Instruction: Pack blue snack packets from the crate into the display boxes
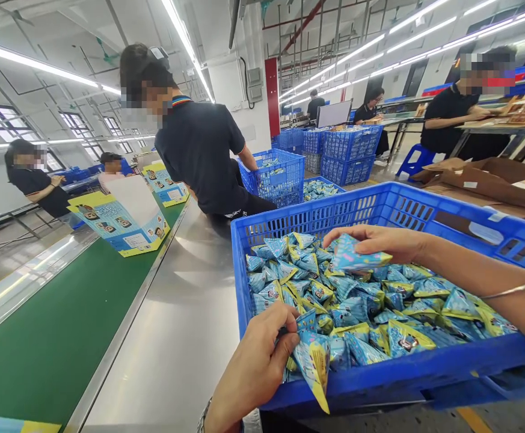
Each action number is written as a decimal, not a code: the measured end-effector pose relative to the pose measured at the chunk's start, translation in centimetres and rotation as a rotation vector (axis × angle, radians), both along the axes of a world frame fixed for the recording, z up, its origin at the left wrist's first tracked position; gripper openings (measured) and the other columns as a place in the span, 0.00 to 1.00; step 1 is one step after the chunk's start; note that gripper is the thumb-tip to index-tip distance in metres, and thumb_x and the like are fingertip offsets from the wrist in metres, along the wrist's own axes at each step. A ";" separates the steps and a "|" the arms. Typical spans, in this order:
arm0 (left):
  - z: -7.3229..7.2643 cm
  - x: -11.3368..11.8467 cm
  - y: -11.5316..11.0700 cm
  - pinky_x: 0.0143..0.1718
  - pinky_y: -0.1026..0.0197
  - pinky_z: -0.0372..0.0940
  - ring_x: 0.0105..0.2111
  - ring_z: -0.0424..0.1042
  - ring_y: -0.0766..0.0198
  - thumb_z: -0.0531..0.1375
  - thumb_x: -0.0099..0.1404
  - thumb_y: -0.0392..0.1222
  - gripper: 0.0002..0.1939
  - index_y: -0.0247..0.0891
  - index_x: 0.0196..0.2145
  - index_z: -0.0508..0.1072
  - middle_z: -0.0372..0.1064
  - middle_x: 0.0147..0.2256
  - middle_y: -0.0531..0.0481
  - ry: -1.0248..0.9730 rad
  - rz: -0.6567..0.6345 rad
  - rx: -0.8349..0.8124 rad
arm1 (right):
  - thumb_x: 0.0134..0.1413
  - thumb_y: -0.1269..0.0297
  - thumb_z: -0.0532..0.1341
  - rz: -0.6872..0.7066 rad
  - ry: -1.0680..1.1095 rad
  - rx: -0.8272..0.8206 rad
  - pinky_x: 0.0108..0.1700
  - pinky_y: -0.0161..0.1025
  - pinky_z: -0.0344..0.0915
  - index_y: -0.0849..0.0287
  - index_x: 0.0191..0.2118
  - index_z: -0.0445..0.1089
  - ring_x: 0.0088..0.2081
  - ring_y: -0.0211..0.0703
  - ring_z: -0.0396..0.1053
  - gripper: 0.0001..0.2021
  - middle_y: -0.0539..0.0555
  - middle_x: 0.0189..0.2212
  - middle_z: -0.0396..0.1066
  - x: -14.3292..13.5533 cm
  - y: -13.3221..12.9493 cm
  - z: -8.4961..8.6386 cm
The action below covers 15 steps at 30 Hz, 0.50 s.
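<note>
A blue plastic crate (397,376) holds a heap of small blue and yellow pyramid-shaped packets (347,307). Over the crate's near left corner, my left hand (262,355) pinches a packet (314,364) between thumb and fingers, its yellow tip pointing down over the rim. My right hand (379,240) is above the heap, closed on another blue packet (356,254) with pink and yellow marks. The undersides of both held packets are hidden.
A steel table (176,300) and a green conveyor belt (77,313) run along the left, with open printed boxes (127,222) on the belt. Ahead, a person in a dark shirt (203,150) reaches into another blue crate (284,180). More people work farther back.
</note>
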<state>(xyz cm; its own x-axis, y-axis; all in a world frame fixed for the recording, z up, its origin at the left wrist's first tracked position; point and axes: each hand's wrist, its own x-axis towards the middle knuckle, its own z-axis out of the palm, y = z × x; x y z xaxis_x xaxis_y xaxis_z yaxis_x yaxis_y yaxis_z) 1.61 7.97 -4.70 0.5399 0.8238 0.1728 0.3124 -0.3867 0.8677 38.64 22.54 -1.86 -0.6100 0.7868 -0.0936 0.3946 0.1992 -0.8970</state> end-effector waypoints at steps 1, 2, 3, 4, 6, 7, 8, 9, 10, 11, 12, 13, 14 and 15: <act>0.0 0.0 0.0 0.53 0.55 0.63 0.53 0.75 0.51 0.57 0.79 0.38 0.06 0.44 0.40 0.65 0.77 0.50 0.45 0.000 0.001 0.001 | 0.56 0.27 0.71 0.000 -0.039 0.050 0.37 0.42 0.69 0.55 0.60 0.79 0.36 0.49 0.71 0.40 0.53 0.38 0.75 -0.4 -0.2 0.2; 0.0 -0.1 0.0 0.54 0.55 0.63 0.53 0.75 0.51 0.57 0.80 0.38 0.06 0.44 0.40 0.65 0.76 0.49 0.45 0.000 0.003 0.003 | 0.57 0.27 0.71 0.005 -0.099 0.111 0.37 0.42 0.68 0.56 0.56 0.81 0.36 0.48 0.70 0.37 0.53 0.37 0.74 -0.8 -0.4 0.0; 0.0 -0.1 0.0 0.54 0.54 0.63 0.54 0.75 0.51 0.57 0.80 0.38 0.07 0.44 0.40 0.65 0.76 0.49 0.45 0.001 0.003 0.004 | 0.60 0.28 0.69 0.010 -0.152 0.160 0.37 0.42 0.68 0.57 0.54 0.82 0.36 0.49 0.70 0.35 0.54 0.37 0.74 -1.2 -0.4 -0.4; -0.1 -0.1 0.0 0.55 0.54 0.63 0.54 0.75 0.51 0.57 0.80 0.38 0.07 0.44 0.40 0.65 0.76 0.49 0.45 0.004 0.002 0.005 | 0.64 0.27 0.65 0.012 -0.184 0.187 0.37 0.42 0.68 0.58 0.55 0.81 0.37 0.49 0.71 0.36 0.55 0.38 0.75 -1.6 -0.3 -1.0; -0.1 -0.2 0.0 0.55 0.54 0.63 0.55 0.75 0.51 0.57 0.80 0.38 0.07 0.44 0.40 0.65 0.76 0.49 0.45 0.008 -0.001 0.008 | 0.70 0.29 0.57 0.009 -0.214 0.196 0.37 0.44 0.70 0.59 0.60 0.78 0.38 0.52 0.73 0.37 0.57 0.40 0.76 -1.9 0.3 -2.5; -0.1 -0.2 0.0 0.55 0.54 0.63 0.55 0.75 0.51 0.57 0.80 0.38 0.07 0.44 0.40 0.65 0.76 0.49 0.45 0.008 -0.003 0.010 | 0.69 0.31 0.57 0.009 -0.241 0.206 0.39 0.45 0.71 0.59 0.60 0.77 0.38 0.53 0.73 0.35 0.57 0.40 0.76 -2.0 0.7 -3.3; -0.2 -0.3 0.1 0.55 0.54 0.63 0.55 0.75 0.51 0.57 0.80 0.38 0.07 0.44 0.40 0.65 0.76 0.50 0.45 0.006 -0.002 0.010 | 0.66 0.35 0.60 0.012 -0.281 0.230 0.41 0.47 0.72 0.59 0.59 0.78 0.39 0.55 0.74 0.33 0.57 0.40 0.77 -1.9 1.1 -4.1; -0.2 -0.3 0.1 0.56 0.54 0.63 0.55 0.75 0.51 0.57 0.80 0.38 0.07 0.44 0.40 0.65 0.76 0.50 0.45 0.004 0.000 0.008 | 0.61 0.40 0.64 0.022 -0.327 0.261 0.44 0.49 0.72 0.59 0.57 0.78 0.41 0.57 0.74 0.30 0.57 0.40 0.77 -1.8 1.5 -4.8; -0.2 -0.3 0.1 0.56 0.54 0.63 0.56 0.75 0.51 0.57 0.80 0.38 0.07 0.44 0.40 0.65 0.76 0.50 0.45 0.001 0.004 0.007 | 0.56 0.45 0.66 0.037 -0.367 0.290 0.49 0.51 0.72 0.59 0.55 0.79 0.44 0.60 0.74 0.28 0.58 0.42 0.78 -1.7 1.8 -5.5; -0.2 -0.3 0.2 0.56 0.54 0.63 0.56 0.75 0.51 0.57 0.80 0.38 0.07 0.44 0.40 0.65 0.76 0.50 0.45 0.001 0.006 0.007 | 0.51 0.51 0.66 0.058 -0.401 0.313 0.53 0.52 0.72 0.59 0.56 0.78 0.47 0.62 0.74 0.28 0.60 0.45 0.79 -1.7 2.0 -6.1; -0.1 -0.2 0.2 0.56 0.54 0.63 0.56 0.75 0.50 0.57 0.80 0.38 0.07 0.44 0.40 0.65 0.76 0.50 0.45 0.004 0.006 0.007 | 0.49 0.55 0.65 0.083 -0.430 0.330 0.56 0.54 0.72 0.60 0.59 0.78 0.50 0.64 0.75 0.31 0.61 0.49 0.79 -1.7 2.1 -6.7; -0.1 -0.2 0.2 0.55 0.54 0.62 0.56 0.75 0.50 0.57 0.79 0.38 0.06 0.44 0.40 0.65 0.76 0.50 0.46 0.008 0.006 0.006 | 0.47 0.58 0.64 0.113 -0.462 0.346 0.57 0.54 0.71 0.60 0.62 0.77 0.52 0.64 0.75 0.34 0.62 0.52 0.78 -1.8 2.0 -7.3; -0.1 -0.2 0.2 0.55 0.54 0.62 0.56 0.75 0.50 0.57 0.79 0.37 0.06 0.44 0.40 0.65 0.76 0.50 0.46 0.013 0.005 0.005 | 0.46 0.61 0.63 0.146 -0.499 0.361 0.56 0.54 0.72 0.60 0.65 0.76 0.52 0.64 0.76 0.37 0.63 0.53 0.78 -2.0 1.9 -7.9; -0.1 -0.2 0.2 0.55 0.54 0.62 0.56 0.75 0.50 0.57 0.79 0.37 0.06 0.44 0.40 0.66 0.77 0.50 0.46 0.016 0.006 0.002 | 0.44 0.63 0.64 0.180 -0.541 0.374 0.54 0.53 0.73 0.60 0.66 0.76 0.49 0.63 0.77 0.38 0.62 0.51 0.78 -2.2 1.7 -8.6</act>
